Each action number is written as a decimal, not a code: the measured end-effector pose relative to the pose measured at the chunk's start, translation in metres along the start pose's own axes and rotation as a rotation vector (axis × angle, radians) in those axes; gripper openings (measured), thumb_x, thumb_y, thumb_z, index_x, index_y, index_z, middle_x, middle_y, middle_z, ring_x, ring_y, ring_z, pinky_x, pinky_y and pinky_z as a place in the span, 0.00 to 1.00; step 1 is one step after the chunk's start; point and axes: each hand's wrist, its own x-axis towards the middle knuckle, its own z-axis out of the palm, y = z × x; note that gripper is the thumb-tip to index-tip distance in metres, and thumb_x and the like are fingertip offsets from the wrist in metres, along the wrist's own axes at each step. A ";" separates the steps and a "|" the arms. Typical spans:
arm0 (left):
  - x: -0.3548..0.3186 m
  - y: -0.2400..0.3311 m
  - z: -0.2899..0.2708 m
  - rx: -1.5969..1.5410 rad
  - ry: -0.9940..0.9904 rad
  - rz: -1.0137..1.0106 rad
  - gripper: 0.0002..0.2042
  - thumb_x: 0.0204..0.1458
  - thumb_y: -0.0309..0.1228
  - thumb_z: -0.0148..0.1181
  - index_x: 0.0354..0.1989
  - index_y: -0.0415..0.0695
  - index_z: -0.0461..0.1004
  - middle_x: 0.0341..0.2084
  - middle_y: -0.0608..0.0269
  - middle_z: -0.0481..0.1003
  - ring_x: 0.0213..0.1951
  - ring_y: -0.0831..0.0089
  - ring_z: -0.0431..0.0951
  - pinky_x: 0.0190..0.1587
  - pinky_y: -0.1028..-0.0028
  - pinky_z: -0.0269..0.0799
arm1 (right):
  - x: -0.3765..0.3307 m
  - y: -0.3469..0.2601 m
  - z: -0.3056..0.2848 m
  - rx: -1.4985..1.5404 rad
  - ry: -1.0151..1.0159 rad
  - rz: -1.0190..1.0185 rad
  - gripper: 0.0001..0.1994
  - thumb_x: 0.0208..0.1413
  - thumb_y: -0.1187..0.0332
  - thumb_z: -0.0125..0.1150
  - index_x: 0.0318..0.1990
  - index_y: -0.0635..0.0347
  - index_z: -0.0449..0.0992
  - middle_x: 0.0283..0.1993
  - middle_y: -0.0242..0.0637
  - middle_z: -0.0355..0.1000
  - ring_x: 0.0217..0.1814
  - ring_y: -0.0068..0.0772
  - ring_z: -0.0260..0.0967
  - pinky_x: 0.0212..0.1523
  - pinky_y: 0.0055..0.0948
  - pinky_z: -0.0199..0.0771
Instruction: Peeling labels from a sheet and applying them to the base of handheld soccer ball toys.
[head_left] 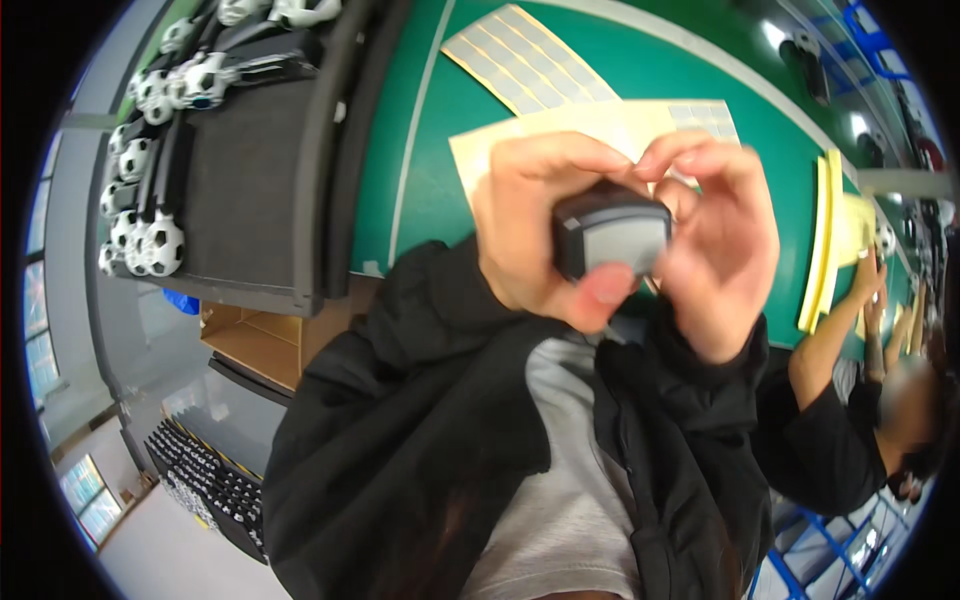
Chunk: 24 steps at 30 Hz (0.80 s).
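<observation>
My left hand (pixel 520 225) is wrapped round a black block-shaped piece with a grey end face (pixel 622 243), its thumb across the lower edge of that face. Close against the right side of the piece is my right hand (pixel 730 240), fingers curled and fingertips pressed together. A small pale bit shows near those fingertips, too blurred to name. Under both hands lies a cream backing sheet (pixel 470 150) with grey stickers (pixel 700 118) at its far right corner. Beyond it sits another sheet of grey stickers (pixel 525 55), set at an angle.
The table has a green top (pixel 400 110). At the left stands a black foam-lined tray (pixel 240 200) holding several black pieces with football-patterned balls (pixel 160 245). An open cardboard box (pixel 255 340) is below. Yellow strips (pixel 825 240) and a co-worker (pixel 830 430) are at the right.
</observation>
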 end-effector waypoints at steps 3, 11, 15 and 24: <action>0.019 -0.002 -0.024 0.387 -0.073 0.278 0.29 0.42 0.44 0.56 0.45 0.31 0.60 0.28 0.49 0.70 0.26 0.67 0.70 0.27 0.76 0.67 | 0.016 -0.007 0.000 -0.522 -0.253 -0.202 0.18 0.32 0.77 0.66 0.36 0.66 0.71 0.33 0.38 0.64 0.27 0.24 0.58 0.23 0.17 0.58; 0.017 0.046 -0.072 0.300 -0.405 -0.324 0.28 0.42 0.35 0.59 0.53 0.41 0.59 0.56 0.44 0.53 0.57 0.52 0.55 0.56 0.60 0.53 | 0.130 -0.007 -0.062 -0.664 0.031 -0.308 0.18 0.41 0.71 0.62 0.42 0.64 0.67 0.34 0.37 0.69 0.29 0.25 0.64 0.30 0.18 0.65; 0.056 0.055 -0.134 0.965 -0.591 -0.276 0.24 0.34 0.23 0.58 0.46 0.42 0.67 0.52 0.54 0.62 0.54 0.56 0.60 0.54 0.63 0.56 | 0.232 0.084 -0.139 -1.298 0.343 -0.786 0.18 0.44 0.67 0.62 0.43 0.59 0.65 0.37 0.37 0.68 0.31 0.32 0.68 0.32 0.27 0.69; 0.095 -0.038 -0.250 1.508 -0.650 0.109 0.26 0.39 0.24 0.58 0.51 0.48 0.62 0.44 0.63 0.66 0.41 0.65 0.68 0.45 0.71 0.63 | 0.255 0.183 -0.218 -1.776 0.019 -0.381 0.12 0.50 0.61 0.54 0.40 0.54 0.67 0.35 0.32 0.68 0.31 0.38 0.67 0.31 0.30 0.67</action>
